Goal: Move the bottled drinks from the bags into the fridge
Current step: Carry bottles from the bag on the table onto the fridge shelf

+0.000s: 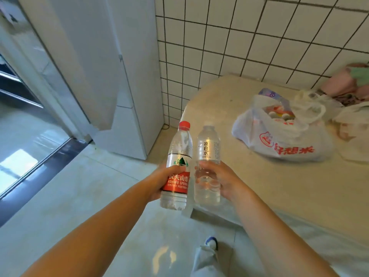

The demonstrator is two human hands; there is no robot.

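Two water bottles stand upright in my hands, side by side over the floor. My left hand (159, 181) grips the red-capped bottle (178, 168) round its red label; my right hand (217, 179) grips the clear-capped bottle (208, 156) round its lower half. Behind them, the white plastic bag (279, 134) with more bottles sits on the beige counter (269, 186), right of the white fridge (123, 80).
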